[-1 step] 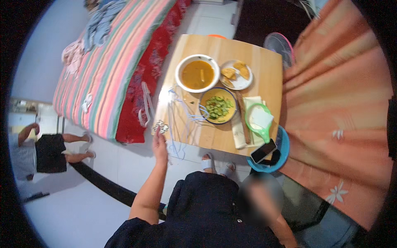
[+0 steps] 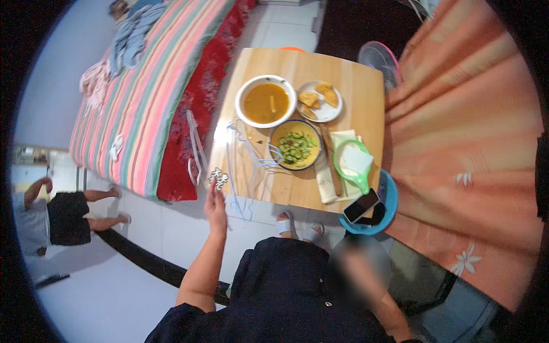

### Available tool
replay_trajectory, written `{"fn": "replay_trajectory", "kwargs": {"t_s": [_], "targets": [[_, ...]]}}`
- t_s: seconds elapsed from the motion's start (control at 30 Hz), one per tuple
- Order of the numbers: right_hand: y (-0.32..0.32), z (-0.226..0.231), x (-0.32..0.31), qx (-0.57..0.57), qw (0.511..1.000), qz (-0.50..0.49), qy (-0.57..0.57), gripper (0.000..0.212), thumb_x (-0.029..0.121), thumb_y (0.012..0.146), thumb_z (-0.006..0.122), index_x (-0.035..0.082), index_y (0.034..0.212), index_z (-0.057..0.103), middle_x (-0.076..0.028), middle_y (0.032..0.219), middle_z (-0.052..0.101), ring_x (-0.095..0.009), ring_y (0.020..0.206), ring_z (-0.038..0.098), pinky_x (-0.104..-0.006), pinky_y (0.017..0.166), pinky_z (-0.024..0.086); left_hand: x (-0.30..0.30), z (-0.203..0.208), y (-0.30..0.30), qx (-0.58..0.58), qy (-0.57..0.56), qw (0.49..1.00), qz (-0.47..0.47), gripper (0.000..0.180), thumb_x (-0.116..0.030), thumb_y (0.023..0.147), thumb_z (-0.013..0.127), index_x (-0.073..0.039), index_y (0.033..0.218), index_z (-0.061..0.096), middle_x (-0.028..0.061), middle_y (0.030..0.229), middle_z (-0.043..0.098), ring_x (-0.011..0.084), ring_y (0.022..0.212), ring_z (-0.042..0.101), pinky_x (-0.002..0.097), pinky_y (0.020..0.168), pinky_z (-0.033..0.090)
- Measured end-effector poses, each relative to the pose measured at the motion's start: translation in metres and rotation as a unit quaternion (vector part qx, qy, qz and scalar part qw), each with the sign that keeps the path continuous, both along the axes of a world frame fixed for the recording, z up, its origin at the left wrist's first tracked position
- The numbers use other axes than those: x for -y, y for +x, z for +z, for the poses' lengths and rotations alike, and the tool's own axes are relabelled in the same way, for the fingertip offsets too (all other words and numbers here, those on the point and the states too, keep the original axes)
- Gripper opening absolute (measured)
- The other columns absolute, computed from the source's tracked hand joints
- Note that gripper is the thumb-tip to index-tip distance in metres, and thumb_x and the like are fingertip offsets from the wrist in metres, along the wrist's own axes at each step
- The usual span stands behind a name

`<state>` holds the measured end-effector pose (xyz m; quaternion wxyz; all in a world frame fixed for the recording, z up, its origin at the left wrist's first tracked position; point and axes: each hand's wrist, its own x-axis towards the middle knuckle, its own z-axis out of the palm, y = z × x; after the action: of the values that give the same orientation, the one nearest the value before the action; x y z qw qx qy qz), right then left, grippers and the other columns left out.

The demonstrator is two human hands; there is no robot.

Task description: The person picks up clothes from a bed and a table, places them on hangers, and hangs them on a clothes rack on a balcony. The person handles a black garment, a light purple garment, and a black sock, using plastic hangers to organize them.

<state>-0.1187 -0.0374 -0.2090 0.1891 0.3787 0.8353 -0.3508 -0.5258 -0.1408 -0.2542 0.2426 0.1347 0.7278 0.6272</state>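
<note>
My left hand (image 2: pixel 215 210) reaches up beside the near left corner of the table. Its fingers are pressed together at the lower end of a small black-and-white patterned object (image 2: pixel 218 178), whose kind I cannot make out. Thin pale blue and white loops (image 2: pixel 241 200), resembling clothes hangers, stretch from near that hand across the table's left side to a blue-rimmed bowl of chopped green vegetables (image 2: pixel 296 146). Low on the right, my right hand (image 2: pixel 361 271) lies in a blurred patch that hides its fingers.
On the wooden table (image 2: pixel 354 86) stand a white bowl of brown soup (image 2: pixel 266 103), a plate of golden pieces (image 2: pixel 327 108) and a green-handled container (image 2: pixel 353 163). A phone (image 2: pixel 362 206) rests over a blue basin (image 2: pixel 390 200). Left are a striped bed (image 2: pixel 131 126) and a person (image 2: pixel 68 214).
The room's contents have shifted slightly left in the view. My left hand and the patterned object sit a little lower beside the table; my right arm looks unchanged.
</note>
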Motion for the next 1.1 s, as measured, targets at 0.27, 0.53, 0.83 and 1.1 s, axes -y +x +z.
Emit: {"fn": "replay_trajectory", "kwargs": {"t_s": [0.27,0.53,0.83,1.1], "targets": [[0.077,-0.074,0.006,-0.086,0.957,-0.25,-0.119,0.029,0.022,0.08,0.055,0.008,0.105,0.056,-0.014,0.099,0.056,-0.033,0.094,0.052,-0.0427,0.08,0.044,-0.022,0.061,0.058,-0.183,-0.012,0.978,-0.095,0.037,-0.002,0.084,0.052,-0.004,0.121,0.047,-0.0041,0.075,0.04,0.0043,0.064,0.036,0.0165,0.058,0.032],[0.141,-0.148,-0.064,0.08,0.962,-0.262,-0.014,0.035,0.018,0.077,0.058,0.007,0.11,0.053,-0.015,0.11,0.052,-0.033,0.102,0.049,-0.0423,0.084,0.043,0.024,0.057,0.147,-0.083,-0.229,0.955,-0.169,0.026,-0.017,0.089,0.048,0.0,0.107,0.057,-0.0007,0.076,0.054,0.0064,0.068,0.044,0.0199,0.064,0.037],[0.151,-0.267,-0.137,0.168,0.982,0.005,0.088,0.083,0.025,0.072,0.066,0.009,0.137,0.017,-0.012,0.138,0.026,-0.029,0.129,0.021,-0.0384,0.104,0.023,0.047,0.049,0.267,-0.107,-0.306,0.929,-0.178,0.022,-0.015,0.087,0.049,0.001,0.095,0.061,0.0091,0.08,0.062,0.0126,0.074,0.056,0.0255,0.068,0.044],[0.151,-0.279,-0.158,0.121,0.988,0.039,0.089,0.074,0.022,0.063,0.068,0.003,0.127,0.038,-0.018,0.118,0.049,-0.032,0.111,0.044,-0.0377,0.097,0.032,0.058,0.041,0.324,-0.014,-0.301,0.948,-0.1,0.019,-0.013,0.086,0.05,0.0,0.096,0.06,0.0088,0.084,0.062,0.013,0.076,0.055,0.0267,0.068,0.044]]}}
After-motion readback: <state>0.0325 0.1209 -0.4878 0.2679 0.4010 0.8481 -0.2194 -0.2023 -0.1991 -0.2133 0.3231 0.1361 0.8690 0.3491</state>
